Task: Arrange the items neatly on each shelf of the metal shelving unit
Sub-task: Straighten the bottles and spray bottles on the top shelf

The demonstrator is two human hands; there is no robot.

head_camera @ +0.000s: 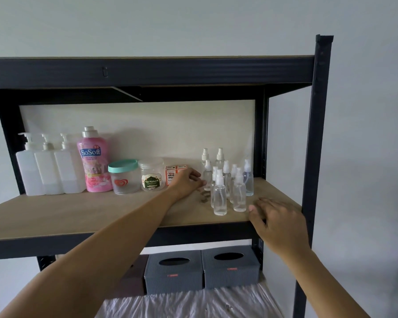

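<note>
The metal shelving unit (pixel 317 134) stood against a pale wall, its wooden middle shelf (pixel 78 212) carrying the items. Along the back left stood three white pump bottles (pixel 48 171), touching one another, then a pink SoSoft bottle (pixel 92 164), a jar with a teal lid (pixel 124 176), a clear jar with a dark label (pixel 151 174) and small orange ink boxes (pixel 171 176). Toward the right, a loose cluster of clear spray bottles (pixel 225 182) stood upright. The left hand (pixel 187 183) reached across the shelf between the ink boxes and the spray bottles, its fingers (pixel 199 176) curled at the nearest small bottle; whether they actually grasped it could not be told. The right hand (pixel 278 222) lay at the shelf's front edge, just right of the foremost spray bottles, fingers relaxed and holding nothing. On the shelf below sat two grey tissue boxes (pixel 202 271), side by side, with crumpled white plastic sheeting (pixel 193 304) in front.
</note>
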